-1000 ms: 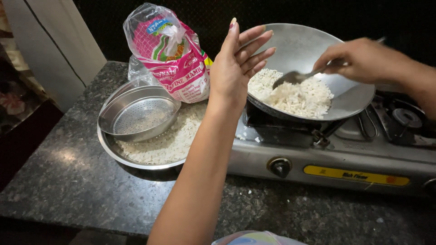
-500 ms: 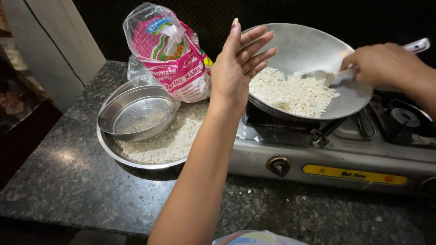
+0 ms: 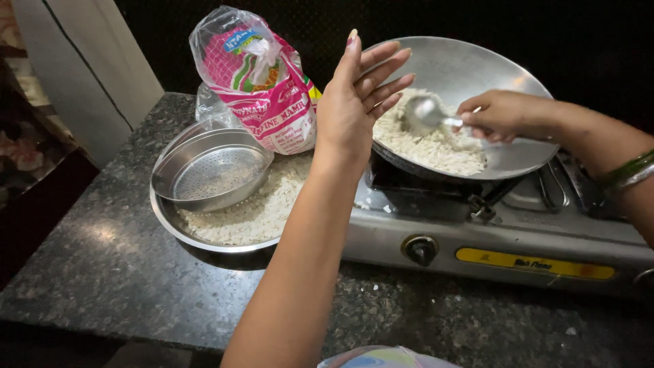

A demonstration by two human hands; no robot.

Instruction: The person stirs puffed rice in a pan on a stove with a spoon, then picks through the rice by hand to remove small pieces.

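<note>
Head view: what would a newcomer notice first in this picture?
First the left hand, raised open in the middle of the view, beside the rim of the wide metal pan on the stove. The right hand holds a spoon over the white puffed rice in the pan. To the left stands a pink bag behind a sieve.

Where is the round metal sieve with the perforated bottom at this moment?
In the head view, the round metal sieve sits at the left, inside the wide steel plate of puffed rice, just below the pink plastic bag.
</note>
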